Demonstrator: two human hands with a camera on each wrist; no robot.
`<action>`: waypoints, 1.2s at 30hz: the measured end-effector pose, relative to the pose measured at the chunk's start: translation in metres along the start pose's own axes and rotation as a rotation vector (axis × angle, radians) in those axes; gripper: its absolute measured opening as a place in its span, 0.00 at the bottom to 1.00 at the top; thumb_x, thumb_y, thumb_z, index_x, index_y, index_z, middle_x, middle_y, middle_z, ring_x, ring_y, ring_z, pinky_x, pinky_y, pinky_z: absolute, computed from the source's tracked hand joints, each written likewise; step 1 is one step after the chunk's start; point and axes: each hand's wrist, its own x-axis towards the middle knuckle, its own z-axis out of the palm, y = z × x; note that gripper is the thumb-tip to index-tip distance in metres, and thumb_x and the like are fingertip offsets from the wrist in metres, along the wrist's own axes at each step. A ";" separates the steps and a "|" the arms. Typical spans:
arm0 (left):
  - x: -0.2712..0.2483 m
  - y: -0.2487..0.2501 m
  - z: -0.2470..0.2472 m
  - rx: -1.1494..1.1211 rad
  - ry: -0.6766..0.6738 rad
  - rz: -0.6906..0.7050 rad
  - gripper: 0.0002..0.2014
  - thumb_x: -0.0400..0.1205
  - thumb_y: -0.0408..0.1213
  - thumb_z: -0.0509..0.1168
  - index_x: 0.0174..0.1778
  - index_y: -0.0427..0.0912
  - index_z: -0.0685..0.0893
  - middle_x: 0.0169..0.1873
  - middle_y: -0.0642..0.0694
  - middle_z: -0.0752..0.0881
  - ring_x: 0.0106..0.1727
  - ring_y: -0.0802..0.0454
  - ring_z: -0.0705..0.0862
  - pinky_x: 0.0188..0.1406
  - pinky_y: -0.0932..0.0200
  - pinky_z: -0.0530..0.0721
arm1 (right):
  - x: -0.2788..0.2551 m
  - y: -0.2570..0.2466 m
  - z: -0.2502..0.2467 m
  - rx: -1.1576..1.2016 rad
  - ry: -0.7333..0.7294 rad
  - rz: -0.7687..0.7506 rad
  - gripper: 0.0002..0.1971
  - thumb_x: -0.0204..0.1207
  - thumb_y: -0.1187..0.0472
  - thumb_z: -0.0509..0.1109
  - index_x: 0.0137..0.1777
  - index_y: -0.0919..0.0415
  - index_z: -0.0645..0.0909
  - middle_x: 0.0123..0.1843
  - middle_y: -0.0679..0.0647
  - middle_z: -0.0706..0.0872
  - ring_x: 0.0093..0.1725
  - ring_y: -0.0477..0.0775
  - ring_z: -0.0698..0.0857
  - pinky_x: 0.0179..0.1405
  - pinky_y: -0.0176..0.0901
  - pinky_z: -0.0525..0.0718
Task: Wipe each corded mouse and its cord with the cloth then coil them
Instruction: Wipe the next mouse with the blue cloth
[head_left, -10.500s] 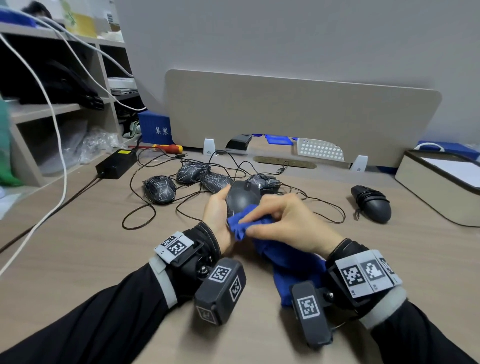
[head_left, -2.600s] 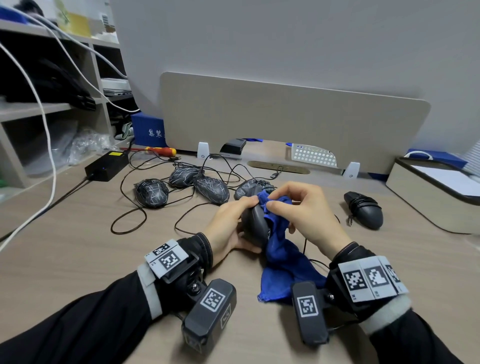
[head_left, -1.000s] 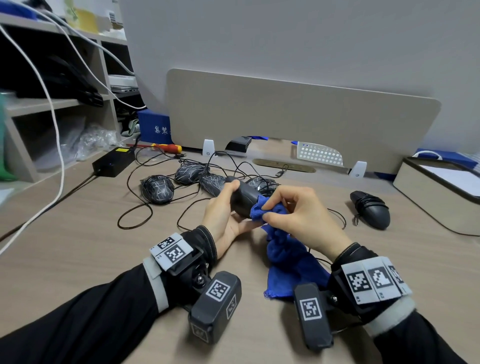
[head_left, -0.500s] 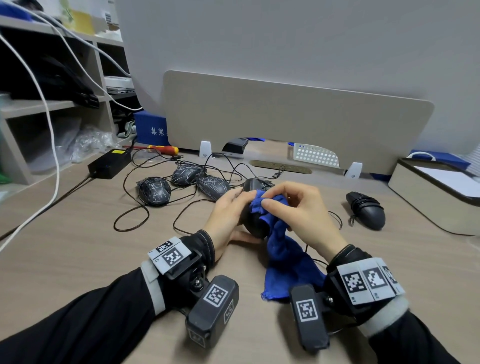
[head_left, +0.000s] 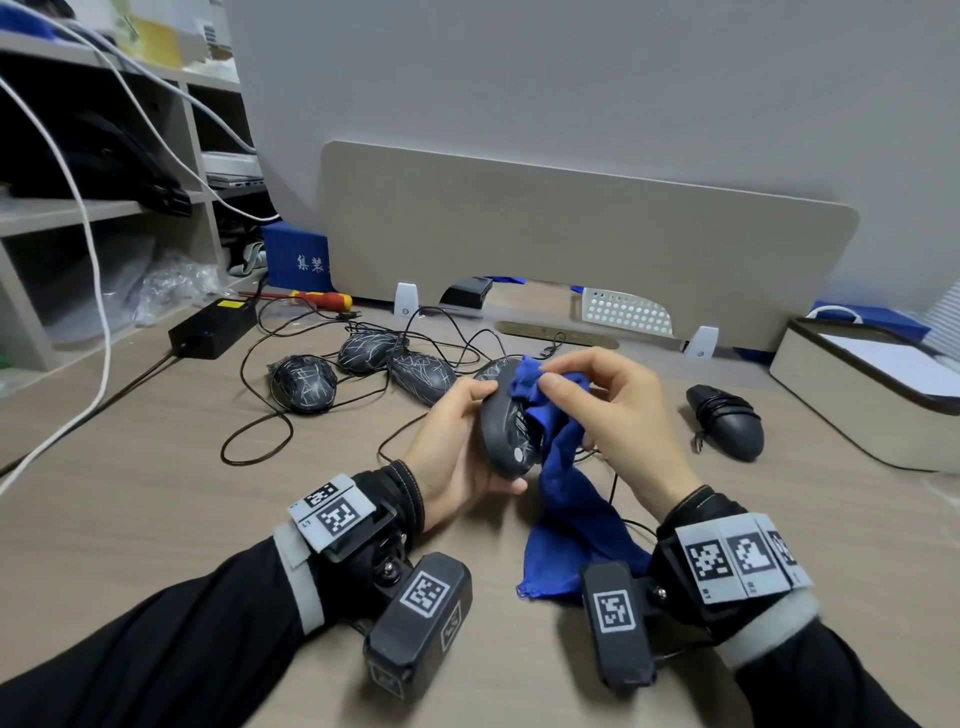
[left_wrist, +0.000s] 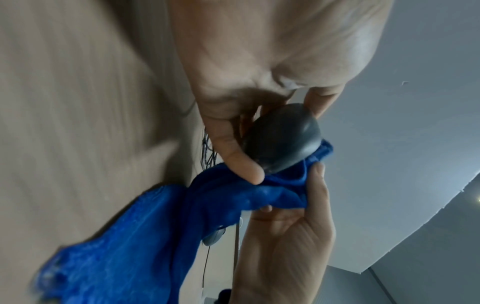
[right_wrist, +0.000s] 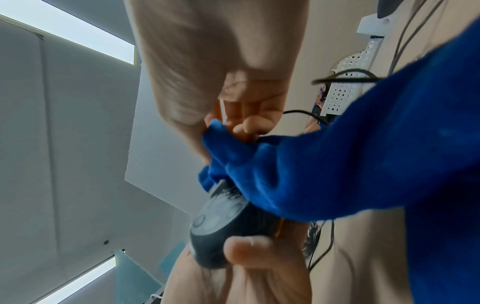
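My left hand (head_left: 462, 441) grips a dark grey corded mouse (head_left: 506, 431) above the desk, turned on its side with the underside facing right. My right hand (head_left: 597, 405) pinches a blue cloth (head_left: 561, 467) against the mouse's upper end; the cloth's tail hangs down to the desk. In the left wrist view the thumb and fingers wrap the mouse (left_wrist: 280, 139) with the cloth (left_wrist: 182, 216) below it. The right wrist view shows the mouse's underside (right_wrist: 221, 222) under the cloth (right_wrist: 337, 164). Its cord (head_left: 613, 488) runs down behind the cloth.
Three scribble-marked mice (head_left: 304, 382) with tangled cords lie at the back left. A coiled black mouse (head_left: 727, 421) sits to the right. A beige box (head_left: 857, 389) stands far right, a black power adapter (head_left: 213, 327) and a screwdriver (head_left: 317, 299) at the left, a divider panel (head_left: 571, 244) behind.
The mouse has been turned in my left hand so its underside faces right. My right hand has moved the cloth up from the mouse's side to its upper end.
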 end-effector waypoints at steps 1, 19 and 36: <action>0.002 -0.002 0.000 0.005 0.004 0.004 0.22 0.85 0.50 0.49 0.58 0.41 0.84 0.41 0.41 0.85 0.31 0.47 0.81 0.19 0.62 0.77 | -0.001 0.000 0.002 -0.024 -0.040 0.002 0.06 0.76 0.67 0.77 0.43 0.55 0.87 0.44 0.50 0.90 0.40 0.45 0.86 0.32 0.30 0.78; 0.007 -0.006 -0.002 0.089 0.174 0.031 0.17 0.84 0.46 0.52 0.37 0.43 0.81 0.26 0.44 0.78 0.19 0.50 0.74 0.16 0.68 0.67 | -0.005 -0.001 0.007 -0.115 -0.338 -0.003 0.06 0.73 0.70 0.78 0.38 0.61 0.85 0.33 0.54 0.86 0.34 0.45 0.78 0.36 0.39 0.75; 0.013 -0.003 -0.010 -0.163 0.236 0.012 0.19 0.85 0.45 0.50 0.47 0.39 0.83 0.34 0.42 0.88 0.29 0.48 0.83 0.22 0.63 0.77 | -0.001 0.003 0.000 -0.245 -0.324 0.020 0.05 0.68 0.64 0.77 0.34 0.56 0.84 0.33 0.61 0.85 0.32 0.49 0.76 0.34 0.48 0.75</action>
